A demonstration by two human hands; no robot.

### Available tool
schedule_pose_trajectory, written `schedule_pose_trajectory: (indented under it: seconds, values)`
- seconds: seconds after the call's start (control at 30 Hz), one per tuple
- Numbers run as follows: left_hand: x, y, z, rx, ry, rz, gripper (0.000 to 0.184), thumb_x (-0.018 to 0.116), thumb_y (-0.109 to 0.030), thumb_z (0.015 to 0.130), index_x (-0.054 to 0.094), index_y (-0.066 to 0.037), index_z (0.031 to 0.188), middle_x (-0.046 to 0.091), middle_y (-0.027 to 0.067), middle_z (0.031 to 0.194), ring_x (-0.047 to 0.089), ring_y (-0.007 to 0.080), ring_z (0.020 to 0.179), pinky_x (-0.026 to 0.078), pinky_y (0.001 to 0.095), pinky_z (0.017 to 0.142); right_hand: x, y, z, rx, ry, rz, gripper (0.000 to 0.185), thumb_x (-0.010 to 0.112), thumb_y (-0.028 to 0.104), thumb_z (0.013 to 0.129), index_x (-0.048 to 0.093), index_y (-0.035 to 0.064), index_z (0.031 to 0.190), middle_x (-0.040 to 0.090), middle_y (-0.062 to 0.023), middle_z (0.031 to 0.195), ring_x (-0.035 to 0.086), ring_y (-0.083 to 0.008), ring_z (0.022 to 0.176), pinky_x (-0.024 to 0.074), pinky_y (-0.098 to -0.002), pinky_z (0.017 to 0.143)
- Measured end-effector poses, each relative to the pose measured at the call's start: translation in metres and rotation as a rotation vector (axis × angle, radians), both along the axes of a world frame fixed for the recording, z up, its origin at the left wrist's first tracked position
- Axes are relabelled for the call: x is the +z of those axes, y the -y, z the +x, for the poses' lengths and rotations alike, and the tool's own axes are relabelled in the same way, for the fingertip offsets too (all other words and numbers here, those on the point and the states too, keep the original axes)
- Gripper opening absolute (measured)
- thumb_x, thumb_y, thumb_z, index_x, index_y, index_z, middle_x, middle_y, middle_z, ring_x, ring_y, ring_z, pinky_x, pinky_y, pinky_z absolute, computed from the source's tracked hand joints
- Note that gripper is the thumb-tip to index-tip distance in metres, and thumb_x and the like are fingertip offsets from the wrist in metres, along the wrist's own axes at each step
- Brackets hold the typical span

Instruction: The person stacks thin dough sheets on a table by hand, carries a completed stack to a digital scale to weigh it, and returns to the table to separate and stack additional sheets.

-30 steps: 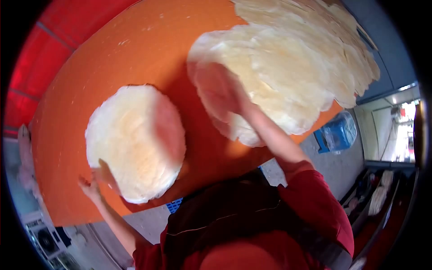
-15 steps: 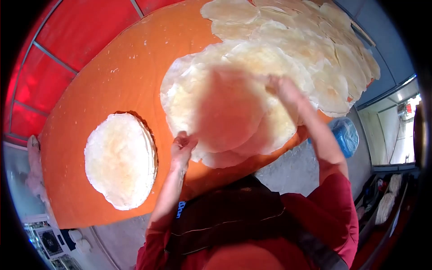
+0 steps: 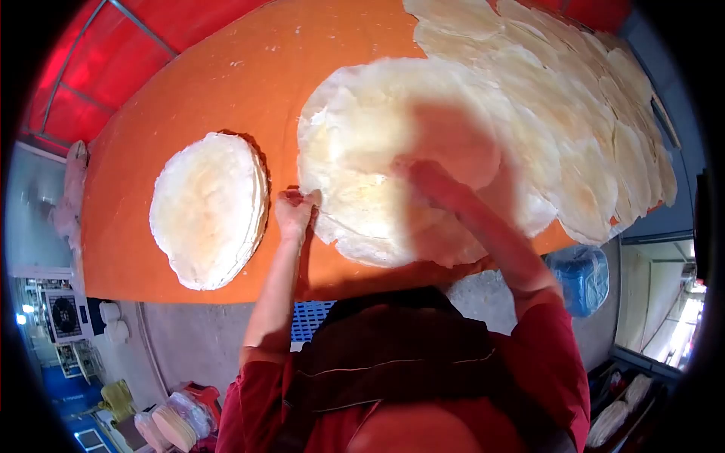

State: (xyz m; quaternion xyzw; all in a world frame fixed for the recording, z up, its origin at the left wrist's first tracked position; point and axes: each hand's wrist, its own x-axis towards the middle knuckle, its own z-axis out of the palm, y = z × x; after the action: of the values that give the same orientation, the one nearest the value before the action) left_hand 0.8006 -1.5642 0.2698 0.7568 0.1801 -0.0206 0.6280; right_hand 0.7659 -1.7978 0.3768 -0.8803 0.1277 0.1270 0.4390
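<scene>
The neat stack (image 3: 205,211) sits on the orange counter (image 3: 219,98); just right of it, the left hand (image 3: 294,211) curls at the broad pile (image 3: 343,151) of thin sheets, its pinch uncertain! Further right of the stack, the right hand (image 3: 434,183) is over the pile, grip too blurred to tell.
</scene>
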Motion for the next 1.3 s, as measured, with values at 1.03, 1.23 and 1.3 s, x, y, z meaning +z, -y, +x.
schedule_pose_trajectory:
  seconds: [1.03,1.23,1.3]
  values:
    - [-0.003,0.092,0.085,-0.525,-0.379,-0.716,0.034,0.05,-0.004,0.076,0.043,-0.006,0.109,0.053,0.0082,0.097,0.054,0.0194,0.087,0.048,0.031,0.072,-0.088,0.087,0.08,0.209,0.742,-0.154,0.037,0.041,0.007,0.082,0.046,0.003,0.118,0.049,-0.0168,0.117,0.045,-0.0266,0.111,0.0355,-0.0349,0.093]
    - [0.012,0.1,0.086,-0.569,-0.246,-0.503,0.044,0.044,0.005,0.067,0.04,-0.001,0.111,0.052,0.0114,0.099,0.056,0.0227,0.082,0.049,0.031,0.068,-0.159,0.016,0.021,0.31,0.63,-0.898,0.053,0.046,0.02,0.077,0.035,-0.0043,0.124,0.038,-0.0209,0.127,0.036,-0.0348,0.118,0.0302,-0.0467,0.095]
    - [0.007,0.104,0.09,-0.545,-0.214,-0.579,0.047,0.042,0.009,0.064,0.039,0.0,0.11,0.052,0.0123,0.098,0.057,0.0241,0.081,0.049,0.0315,0.068,-0.154,0.014,0.019,0.26,0.667,-0.813,0.056,0.048,0.02,0.075,0.035,-0.0057,0.123,0.037,-0.0222,0.126,0.037,-0.0368,0.116,0.0306,-0.048,0.094]
